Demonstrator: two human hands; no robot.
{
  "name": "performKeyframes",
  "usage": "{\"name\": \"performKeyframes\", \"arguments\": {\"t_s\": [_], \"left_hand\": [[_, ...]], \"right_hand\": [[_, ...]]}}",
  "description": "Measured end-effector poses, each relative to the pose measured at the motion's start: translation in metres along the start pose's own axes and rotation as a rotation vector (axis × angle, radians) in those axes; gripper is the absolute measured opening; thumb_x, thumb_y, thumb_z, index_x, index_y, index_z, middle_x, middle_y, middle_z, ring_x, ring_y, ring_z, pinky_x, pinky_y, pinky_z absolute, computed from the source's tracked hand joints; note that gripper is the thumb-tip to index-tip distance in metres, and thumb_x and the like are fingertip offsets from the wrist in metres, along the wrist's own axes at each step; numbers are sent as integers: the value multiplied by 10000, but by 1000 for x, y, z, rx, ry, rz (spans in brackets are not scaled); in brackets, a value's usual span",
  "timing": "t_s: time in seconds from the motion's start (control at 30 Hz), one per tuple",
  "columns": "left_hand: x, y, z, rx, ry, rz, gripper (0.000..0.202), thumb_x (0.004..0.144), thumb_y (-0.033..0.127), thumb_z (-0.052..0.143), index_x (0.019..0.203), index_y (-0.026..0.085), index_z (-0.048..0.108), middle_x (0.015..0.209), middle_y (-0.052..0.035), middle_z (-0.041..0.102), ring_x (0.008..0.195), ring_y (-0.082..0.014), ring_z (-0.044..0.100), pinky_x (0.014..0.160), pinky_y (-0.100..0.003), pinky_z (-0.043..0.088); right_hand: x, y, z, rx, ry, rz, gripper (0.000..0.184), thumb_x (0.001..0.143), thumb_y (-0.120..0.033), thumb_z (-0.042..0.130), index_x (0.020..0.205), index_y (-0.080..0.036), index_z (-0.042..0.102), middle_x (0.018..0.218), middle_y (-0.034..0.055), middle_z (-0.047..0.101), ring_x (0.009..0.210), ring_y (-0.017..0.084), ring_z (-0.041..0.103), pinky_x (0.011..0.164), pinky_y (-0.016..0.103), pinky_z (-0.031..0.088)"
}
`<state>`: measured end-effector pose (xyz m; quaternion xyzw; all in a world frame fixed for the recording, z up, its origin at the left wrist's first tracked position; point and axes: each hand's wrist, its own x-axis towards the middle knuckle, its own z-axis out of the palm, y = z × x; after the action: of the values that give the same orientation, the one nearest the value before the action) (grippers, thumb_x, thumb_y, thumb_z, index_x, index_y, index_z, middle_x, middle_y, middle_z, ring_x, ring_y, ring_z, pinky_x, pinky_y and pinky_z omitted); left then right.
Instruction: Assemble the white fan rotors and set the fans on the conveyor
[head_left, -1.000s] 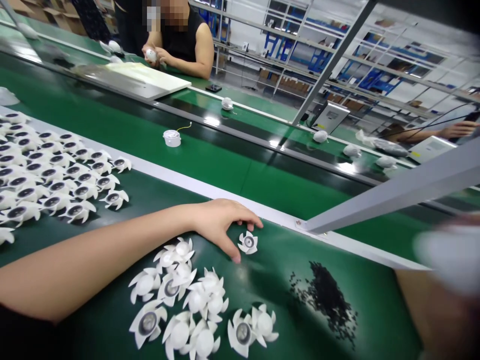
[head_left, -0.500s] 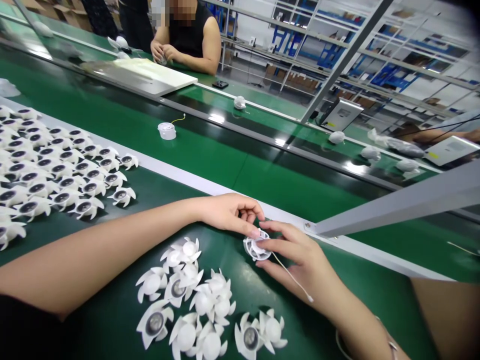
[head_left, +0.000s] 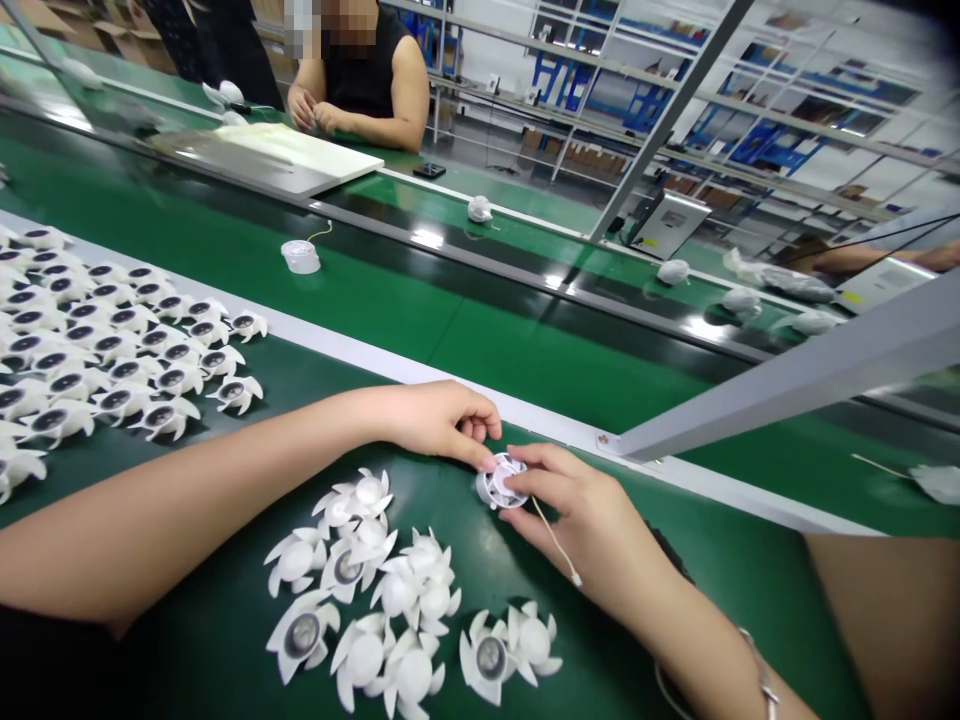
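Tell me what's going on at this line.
A person at a green conveyor belt holds a white plastic petal-shaped part in the right hand, with the fingertips of the left hand against its edge. A thin white wire trails from under the right hand. More of these parts lie in a loose heap by the hands and in rows further left. A co-worker sits across the line.

plastic housings [head_left: 178, 352] on a conveyor belt [head_left: 187, 650]
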<state>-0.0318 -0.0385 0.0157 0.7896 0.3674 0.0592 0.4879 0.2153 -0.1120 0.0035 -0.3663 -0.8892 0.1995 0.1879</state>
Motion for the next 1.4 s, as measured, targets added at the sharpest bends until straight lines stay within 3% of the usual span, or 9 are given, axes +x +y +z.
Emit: {"name": "performKeyframes", "arguments": {"t_s": [0.1,0.17,0.3,0.43,0.53,0.63,1.0,1.23,1.4], "left_hand": [[-33,26,-22,268,-263,-153,662,628,476,840,1217,259,630,1075,-14,668,922,-184,618,739,-242,453],[-54,45,-32,371,-357,-292,748,524,418,891,1212,298,625,1074,3,680,849,-187,627,670,-247,439],[-65,67,-24,590,-255,-498,687,437,323,900,1075,245,658,1024,-38,700,813,-239,635,636,-289,435],[-49,66,-8,672,-304,-595,732,386,333,901,1062,199,653,890,-54,704,701,-225,637,634,-297,447],[-45,59,-8,648,-309,-564,649,419,340,876,1009,211,640,870,-37,701,663,-199,622,579,-268,414],[-47,51,-14,555,-277,-483,494,521,381,823,949,228,628,885,-27,708,645,-176,608,523,-248,366],[-16,12,-9,-2,-128,85,500,773,315,727,1263,259,647,1078,-37,617,856,-134,616,703,-205,478],[-3,2,8,69,-20,118,307,741,323,769,992,211,632,926,14,610,679,-87,540,593,-196,402],[-6,4,3,257,144,56,415,692,406,807,956,224,543,859,50,608,605,-81,484,558,-221,312]], "right_hand": [[-2,7,-8,-12,-54,16,141,893,-274,652,1022,-264,709,1239,44,658,1011,196,686,903,332,558],[-3,12,-15,-150,90,111,258,906,-329,624,1137,-224,669,1246,98,654,1052,248,670,912,387,550],[-6,21,-34,-496,355,421,614,883,-423,595,1399,-108,490,1273,210,614,1019,336,656,770,437,543],[-15,23,-54,-403,45,501,259,869,-360,562,1009,-192,700,919,83,714,788,241,661,684,345,496],[-18,20,-58,-231,-340,516,195,850,-266,527,783,-223,705,757,29,695,667,175,624,605,282,438],[-19,18,-55,-211,-504,532,224,820,-182,502,652,-220,646,667,5,659,574,139,561,529,260,357],[-21,24,-47,-334,-462,507,255,757,-78,499,534,-193,546,546,7,555,478,111,451,471,254,251],[-9,0,-37,-594,-539,606,247,771,-36,533,595,-182,625,666,70,657,593,185,599,502,272,300],[-8,-13,-30,-672,-498,619,235,719,25,561,612,-172,633,696,95,678,606,218,652,481,273,303]]}}
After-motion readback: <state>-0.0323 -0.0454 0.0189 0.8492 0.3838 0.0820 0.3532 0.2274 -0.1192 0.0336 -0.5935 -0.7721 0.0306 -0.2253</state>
